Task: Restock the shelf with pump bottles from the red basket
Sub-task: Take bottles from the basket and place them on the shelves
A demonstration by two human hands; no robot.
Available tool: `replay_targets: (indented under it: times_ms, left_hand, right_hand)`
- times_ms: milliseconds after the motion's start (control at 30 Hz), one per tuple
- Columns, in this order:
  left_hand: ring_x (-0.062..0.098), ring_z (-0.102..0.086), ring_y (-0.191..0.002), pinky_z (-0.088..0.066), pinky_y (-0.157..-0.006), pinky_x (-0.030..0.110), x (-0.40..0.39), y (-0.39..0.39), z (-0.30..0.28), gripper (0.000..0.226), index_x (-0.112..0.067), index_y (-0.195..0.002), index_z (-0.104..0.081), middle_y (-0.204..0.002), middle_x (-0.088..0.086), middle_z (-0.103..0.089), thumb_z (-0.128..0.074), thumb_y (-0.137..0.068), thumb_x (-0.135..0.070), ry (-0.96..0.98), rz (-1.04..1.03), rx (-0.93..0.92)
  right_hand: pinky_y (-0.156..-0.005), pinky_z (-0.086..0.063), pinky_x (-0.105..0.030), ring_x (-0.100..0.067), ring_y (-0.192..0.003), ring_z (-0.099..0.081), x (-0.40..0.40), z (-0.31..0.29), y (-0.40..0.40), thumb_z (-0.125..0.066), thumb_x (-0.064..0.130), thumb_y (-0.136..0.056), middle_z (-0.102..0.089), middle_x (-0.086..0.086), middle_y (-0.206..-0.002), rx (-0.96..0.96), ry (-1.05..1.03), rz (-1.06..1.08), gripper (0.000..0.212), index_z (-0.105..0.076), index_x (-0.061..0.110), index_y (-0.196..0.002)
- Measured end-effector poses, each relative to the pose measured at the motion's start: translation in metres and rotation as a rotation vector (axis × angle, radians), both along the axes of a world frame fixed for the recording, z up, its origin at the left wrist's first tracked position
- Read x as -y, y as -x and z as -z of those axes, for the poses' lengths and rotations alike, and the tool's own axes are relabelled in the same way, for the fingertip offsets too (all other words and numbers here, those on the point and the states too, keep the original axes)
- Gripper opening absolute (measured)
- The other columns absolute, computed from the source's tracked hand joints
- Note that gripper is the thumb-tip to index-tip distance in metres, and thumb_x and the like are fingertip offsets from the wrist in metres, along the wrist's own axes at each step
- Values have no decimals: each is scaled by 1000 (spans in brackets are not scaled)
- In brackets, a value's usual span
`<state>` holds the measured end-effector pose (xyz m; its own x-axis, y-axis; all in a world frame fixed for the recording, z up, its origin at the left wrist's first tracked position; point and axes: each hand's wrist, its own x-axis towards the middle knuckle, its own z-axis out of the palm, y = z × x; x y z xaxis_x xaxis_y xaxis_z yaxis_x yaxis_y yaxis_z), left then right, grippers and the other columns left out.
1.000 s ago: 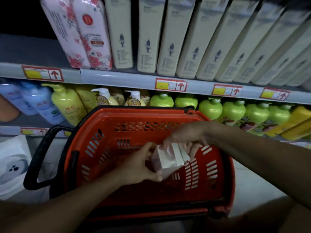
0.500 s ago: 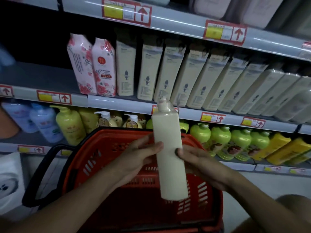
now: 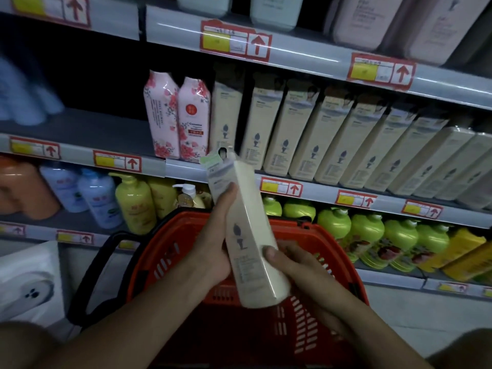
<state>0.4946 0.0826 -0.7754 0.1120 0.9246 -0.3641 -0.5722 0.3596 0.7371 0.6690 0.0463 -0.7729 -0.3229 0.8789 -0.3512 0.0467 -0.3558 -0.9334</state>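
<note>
While we stand facing the shelf (image 3: 80, 153), we hold one cream pump bottle (image 3: 250, 235) in both hands above the red basket (image 3: 338, 251). It tilts with its top toward the middle shelf's front edge and its base toward us. Our left hand (image 3: 210, 251) wraps its left side, thumb laid up along the front face. Our right hand (image 3: 295, 270) cups the lower right side, thumb pressed on the front near the printed text; both hands are clasped on the bottle. The basket sits below our hands, its black handle (image 3: 87, 275) swung out to the left. On the middle shelf a row of matching cream bottles (image 3: 330, 145) runs to the right edge, with two pink floral bottles (image 3: 178, 118) at their left and bare shelf further left. Below it stand yellow and green bottles (image 3: 367, 230). Red and yellow price tags (image 3: 235, 41) line the shelf edges.
</note>
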Motion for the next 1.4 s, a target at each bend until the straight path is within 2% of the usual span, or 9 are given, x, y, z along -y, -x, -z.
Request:
replay_targets:
  times_ms: [133, 300, 400, 500, 700, 833, 967, 1100, 1400]
  left_hand:
    - [28, -73, -89, -56, -83, 41, -4, -5, -3, 82, -17, -104, -76, -98, 13, -77, -49, -68, -86, -33, 140, -124]
    - [17, -70, -109, -52, -102, 42, -12, -16, -10, 62, -31, -111, -71, -109, -1, -78, -41, -85, -79, -91, 53, -248]
    - [19, -68, -116, -51, -103, 42, -8, -28, -9, 67, -24, -131, -59, -122, 4, -74, -71, -76, -61, -167, 89, -137]
    - [27, -68, -116, -53, -101, 44, -11, -25, -7, 47, -14, -127, -63, -119, 12, -74, -70, -86, -36, -129, 80, -61]
    - [28, -68, -115, -54, -95, 39, -10, -33, -11, 44, -12, -126, -66, -119, 14, -73, -66, -89, -36, -133, 139, -35]
    - [17, -69, -95, -50, -86, 31, -17, -28, -20, 32, -19, -106, -76, -108, 2, -75, -67, -82, -38, -248, 226, -70]
    - [17, -66, -99, -50, -83, 24, -22, -41, 1, 16, -18, -105, -72, -105, 5, -73, -70, -90, -12, -279, 281, -254]
    - [18, -69, -114, -49, -106, 41, -10, -62, 8, 47, -23, -125, -68, -119, -1, -75, -75, -84, -45, -183, 505, -283]
    - [26, -74, -103, -57, -94, 47, 9, -85, 10, 47, -15, -127, -55, -107, 9, -78, -76, -86, -23, -97, 302, -168]
  right_hand:
    - [-94, -57, -37, -25, -111, -71, 8, -2, 16, -80, 25, -78, -75, -11, -119, -103, 125, -113, 51, -67, 12, -126]
    - [-62, -52, -22, -7, -85, -67, 8, 6, 29, -97, 46, -51, -68, 9, -100, 514, -238, 310, 72, -55, 29, -107]
    - [-72, -54, -41, -19, -93, -60, 3, 17, 16, -85, 70, -39, -59, 8, -101, 860, -490, 339, 87, -47, 33, -108]
    - [-82, -50, -37, -15, -101, -52, 9, 17, 7, -77, 70, -49, -53, 10, -106, 948, -629, 241, 89, -48, 32, -123]
    - [-83, -55, -38, -11, -101, -59, 13, 19, 1, -83, 56, -59, -59, 12, -110, 755, -609, 304, 76, -51, 36, -126]
    - [-94, -56, -47, -22, -111, -69, 7, 12, -22, -82, 11, -78, -72, -5, -122, 31, -250, 302, 72, -50, 37, -136]
    - [-105, -43, -50, -34, -113, -61, 6, 3, -23, -55, 28, -82, -69, -15, -120, -535, -18, 453, 53, -62, 7, -131]
    - [-87, -60, -50, -32, -100, -73, -4, 3, -26, -52, 66, -81, -75, -15, -114, -431, 12, 532, 68, -69, 17, -125]
    - [-86, -58, -49, -39, -102, -72, -17, -14, -45, -67, 42, -84, -74, -24, -109, -116, -19, 435, 46, -71, 10, -118]
